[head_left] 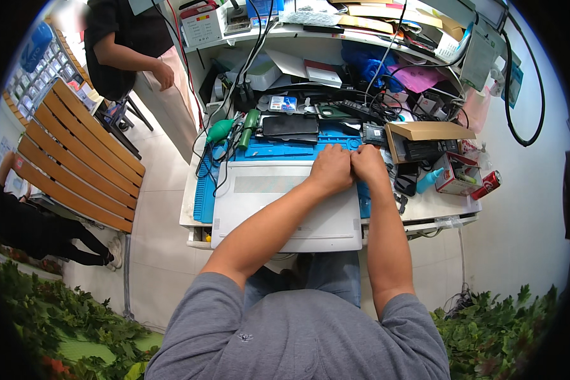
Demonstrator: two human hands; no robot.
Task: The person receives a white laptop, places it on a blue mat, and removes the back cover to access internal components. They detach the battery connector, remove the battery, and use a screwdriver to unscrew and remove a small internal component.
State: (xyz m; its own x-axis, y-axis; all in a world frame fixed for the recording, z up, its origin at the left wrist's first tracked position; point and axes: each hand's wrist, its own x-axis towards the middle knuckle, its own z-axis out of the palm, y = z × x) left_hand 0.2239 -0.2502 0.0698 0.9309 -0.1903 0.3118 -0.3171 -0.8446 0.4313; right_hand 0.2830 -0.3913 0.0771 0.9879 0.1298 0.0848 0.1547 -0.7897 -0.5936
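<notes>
A light grey laptop (266,218) lies bottom side up in front of me, its long vent strip toward the far edge. It rests over a blue work mat (278,151) and juts past the table's near edge. My left hand (331,170) and my right hand (368,164) meet at the laptop's far right corner, almost touching. Both have their fingers curled closed. Whatever they pinch is hidden under the knuckles. Beyond them, flat black cases (290,128) lie on the mat, beside a green cylinder (248,130) and a green rubber air blower (220,131).
To the right stand an opened cardboard box (430,131), a light blue bottle (429,180) and a red can (487,184). Cables (240,82) hang down at the back left. A cluttered shelf (285,30) crosses the back. Someone in black (114,47) stands left, near a slatted wooden bench (76,155).
</notes>
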